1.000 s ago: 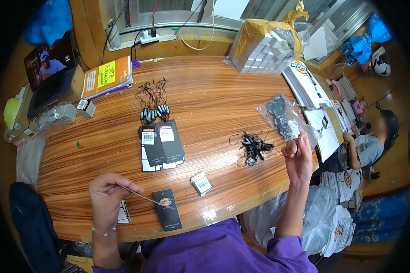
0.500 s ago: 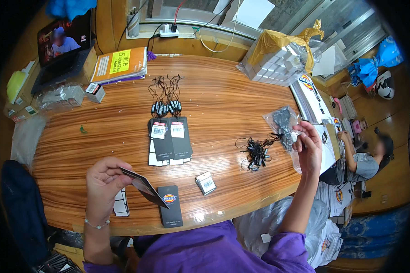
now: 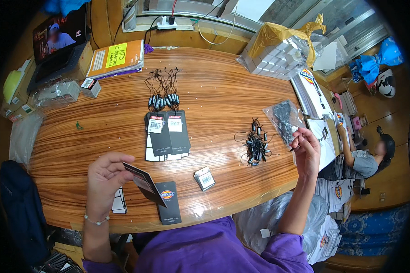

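My left hand pinches a dark hang tag, held tilted above the table. Under it lies another dark hang tag with a coloured emblem. White-faced tags show beside my left wrist. My right hand is raised at the right, thumb and fingers pressed together; what they hold, if anything, is too small to make out. Its fingertips overlap the edge of a clear plastic bag of black cords. Left of this hand is a loose heap of black string fasteners. Between my hands sits a small stack of white labels.
Finished-looking tags with strings lie in overlapping rows mid-table. Behind are an orange folder, a laptop and a small box. A bag of white boxes stands far right. Another person sits at the right.
My right hand has drawn slightly nearer to me. The string heap, which trailed toward the bag, is now gathered apart from it. My left hand still holds the tag. The view has shifted slightly.
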`<state>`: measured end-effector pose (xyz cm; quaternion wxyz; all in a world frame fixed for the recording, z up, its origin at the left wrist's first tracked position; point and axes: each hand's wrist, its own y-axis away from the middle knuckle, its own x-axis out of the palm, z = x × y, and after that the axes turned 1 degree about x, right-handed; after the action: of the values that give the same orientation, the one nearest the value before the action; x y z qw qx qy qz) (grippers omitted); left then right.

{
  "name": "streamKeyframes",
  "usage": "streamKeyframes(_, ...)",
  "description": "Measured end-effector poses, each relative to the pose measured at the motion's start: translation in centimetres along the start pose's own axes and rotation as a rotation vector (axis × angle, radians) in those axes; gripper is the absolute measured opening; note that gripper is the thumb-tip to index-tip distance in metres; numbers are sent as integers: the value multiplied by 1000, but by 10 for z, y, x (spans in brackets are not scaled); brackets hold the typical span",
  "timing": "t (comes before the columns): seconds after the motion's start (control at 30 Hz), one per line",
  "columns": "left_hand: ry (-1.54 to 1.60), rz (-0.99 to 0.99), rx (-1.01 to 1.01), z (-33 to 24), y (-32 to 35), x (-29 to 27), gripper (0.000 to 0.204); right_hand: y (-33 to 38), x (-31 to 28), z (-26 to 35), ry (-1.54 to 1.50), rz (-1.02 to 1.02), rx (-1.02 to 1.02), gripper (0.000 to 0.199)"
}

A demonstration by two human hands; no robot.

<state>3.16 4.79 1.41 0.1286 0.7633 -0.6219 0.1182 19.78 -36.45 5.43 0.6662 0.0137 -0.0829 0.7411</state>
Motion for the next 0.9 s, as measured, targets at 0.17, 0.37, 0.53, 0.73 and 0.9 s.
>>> streamKeyframes(0.17,-34,127,-22,4,3,7,13,1,41,10,-223,114,-41,28)
streamKeyframes(0.37,-58,255,-7,-4,0,42,12,8,154,5,-492,597,125,41)
streamKeyframes(0.53,-63,256,15,-18,-6,49,15,34,225,4,-394,827,289,41)
streamKeyframes(0.73,-263,129,209,-29,-1,47,17,32,249,4,-523,932,224,33)
streamKeyframes(0.9,-572,-76,394,-30,-1,43,14,36,252,0,-413,995,245,33)
